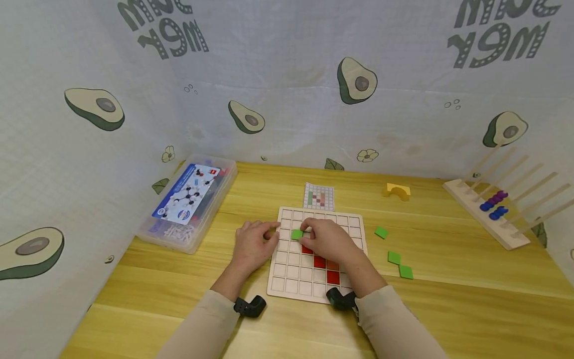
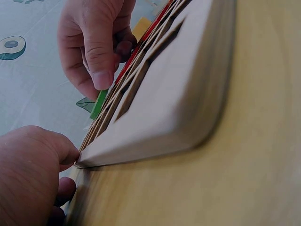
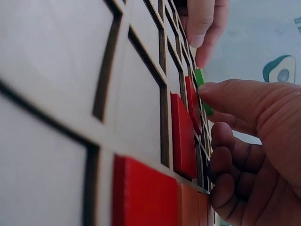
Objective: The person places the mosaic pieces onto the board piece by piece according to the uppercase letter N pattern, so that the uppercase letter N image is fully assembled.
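A wooden grid board (image 1: 280,284) lies flat, with several red tiles (image 1: 333,277) in a diagonal run of its cells. My right hand (image 1: 329,239) reaches over the board and pinches a green tile (image 1: 296,234) near the upper left cells. In the right wrist view, the thumb (image 3: 225,94) lies against this green tile (image 3: 199,77), other fingers curled below. At the board's left edge, my left hand (image 1: 254,244) touches the rim with its fingertips. An orange tile (image 1: 333,266) lies beside the red ones, partly hidden by the right wrist.
Loose green tiles (image 1: 394,258) lie right of the board. A printed pattern card (image 1: 319,196) touches its far edge. A clear plastic kit box (image 1: 186,202) stands left. Farther right are a yellow arch block (image 1: 398,191) and a wooden peg rack (image 1: 486,214) with purple and blue beads.
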A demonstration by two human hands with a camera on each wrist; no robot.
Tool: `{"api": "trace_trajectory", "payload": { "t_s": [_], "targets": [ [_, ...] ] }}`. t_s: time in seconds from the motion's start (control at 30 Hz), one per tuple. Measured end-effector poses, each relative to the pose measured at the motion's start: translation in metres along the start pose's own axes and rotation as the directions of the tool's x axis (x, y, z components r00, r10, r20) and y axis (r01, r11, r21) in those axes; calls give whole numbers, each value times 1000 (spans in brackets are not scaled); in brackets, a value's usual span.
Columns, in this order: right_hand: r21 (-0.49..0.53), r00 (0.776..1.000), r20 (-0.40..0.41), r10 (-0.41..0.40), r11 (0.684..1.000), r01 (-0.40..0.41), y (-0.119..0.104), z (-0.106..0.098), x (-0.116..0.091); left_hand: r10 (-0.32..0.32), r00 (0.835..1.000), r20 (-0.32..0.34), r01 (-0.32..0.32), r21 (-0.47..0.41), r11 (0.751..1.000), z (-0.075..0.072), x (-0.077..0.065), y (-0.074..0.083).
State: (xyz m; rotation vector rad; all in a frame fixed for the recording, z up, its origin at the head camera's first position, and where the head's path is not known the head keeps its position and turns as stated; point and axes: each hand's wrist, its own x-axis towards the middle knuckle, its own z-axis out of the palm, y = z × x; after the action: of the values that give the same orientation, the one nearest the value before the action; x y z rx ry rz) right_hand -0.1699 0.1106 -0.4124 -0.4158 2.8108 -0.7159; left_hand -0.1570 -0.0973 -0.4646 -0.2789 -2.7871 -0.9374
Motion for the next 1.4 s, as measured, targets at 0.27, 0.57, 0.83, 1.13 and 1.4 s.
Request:
{"api": "trace_trajectory", "payload": {
  "t_s": [0.27,0.57,0.83,1.13,1.4],
  "targets": [
    [-10,1000,0,4,1000,-4,-3,1,0,8,1000,-2,-8,5,1000,0,0,-1],
    [36,1000,-3,31,999,-31,4,-11,-13,5,1000,-10,-5,2,1000,1,-1,-1],
    [30,999,-25,43,999,-43,31,-23,-46,7,1000,-9,-7,-3,1000,1,-1,-1],
    [80,995,19,98,992,-99,59,-39,-82,7,1000,-15,-6,1,1000,1,-1,-1],
    [11,990,41,135,991,-136,83,-51,-111,-6,1000,-5,6,-2,1000,0,-1,0]
  ]
}}
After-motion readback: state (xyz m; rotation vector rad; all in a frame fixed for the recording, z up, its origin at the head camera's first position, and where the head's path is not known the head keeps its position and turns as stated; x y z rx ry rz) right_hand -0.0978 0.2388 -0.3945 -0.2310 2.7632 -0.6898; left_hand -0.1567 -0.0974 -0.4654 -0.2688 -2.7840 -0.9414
